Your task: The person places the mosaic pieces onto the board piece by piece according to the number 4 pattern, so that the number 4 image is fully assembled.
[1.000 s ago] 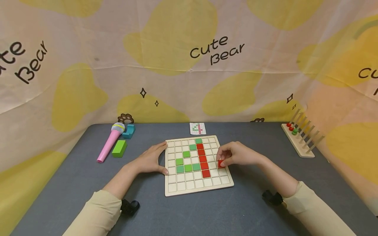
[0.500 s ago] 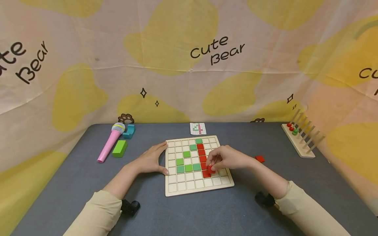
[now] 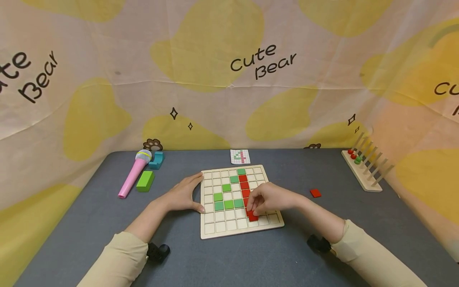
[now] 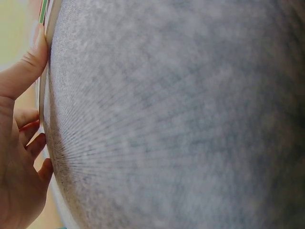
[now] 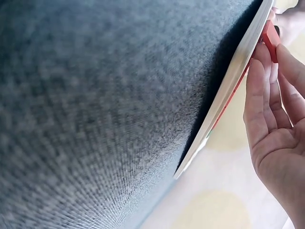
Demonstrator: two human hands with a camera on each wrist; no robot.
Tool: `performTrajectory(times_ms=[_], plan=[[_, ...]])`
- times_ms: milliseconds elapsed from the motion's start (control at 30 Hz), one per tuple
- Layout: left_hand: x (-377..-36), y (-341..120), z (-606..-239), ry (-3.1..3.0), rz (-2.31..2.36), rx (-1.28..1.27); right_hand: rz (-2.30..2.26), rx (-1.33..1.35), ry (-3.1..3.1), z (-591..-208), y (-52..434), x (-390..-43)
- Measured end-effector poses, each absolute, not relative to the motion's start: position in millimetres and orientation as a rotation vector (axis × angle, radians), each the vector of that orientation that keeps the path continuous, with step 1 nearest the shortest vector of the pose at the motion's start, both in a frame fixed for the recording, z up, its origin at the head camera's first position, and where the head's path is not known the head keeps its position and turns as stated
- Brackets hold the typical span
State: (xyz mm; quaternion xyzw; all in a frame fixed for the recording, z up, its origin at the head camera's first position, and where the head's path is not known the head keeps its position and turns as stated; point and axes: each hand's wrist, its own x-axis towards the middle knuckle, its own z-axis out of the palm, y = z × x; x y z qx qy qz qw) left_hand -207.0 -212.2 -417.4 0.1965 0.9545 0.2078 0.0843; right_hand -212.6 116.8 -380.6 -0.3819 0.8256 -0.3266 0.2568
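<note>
A wooden grid board (image 3: pixel 238 233) lies on the grey table, with green tiles (image 3: pixel 228 205) and a column of red tiles (image 3: pixel 245 185) set in its squares. My right hand (image 3: pixel 267 199) reaches over the board's lower right part and pinches a red tile (image 3: pixel 253 217) at the foot of the red column; the right wrist view shows that red tile (image 5: pixel 270 37) at my fingertips against the board edge (image 5: pixel 228 86). My left hand (image 3: pixel 181 195) rests flat against the board's left edge, thumb and fingers straight. One more red tile (image 3: pixel 315 193) lies loose on the table to the right.
A small pattern card (image 3: pixel 240 156) lies behind the board. At the back left are a pink toy microphone (image 3: pixel 133 173), a green block (image 3: pixel 145 180) and a teal piece (image 3: pixel 156 159). A wooden peg rack (image 3: pixel 363 169) with beads stands at the right. Fabric walls surround the table.
My right hand has carried the red tile from the board's right side leftward and down to the foot of the red column. A loose red tile behind it came into view. The left hand stayed put.
</note>
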Motion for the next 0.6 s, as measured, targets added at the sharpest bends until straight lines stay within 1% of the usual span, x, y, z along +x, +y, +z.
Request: performTrajectory(times_ms=[600], plan=[[-206.2, -211.8, -416.6, 2.853, 0.620, 0.582, -0.835, -1.113, 2.230, -383.2, 113.3, -207.1]])
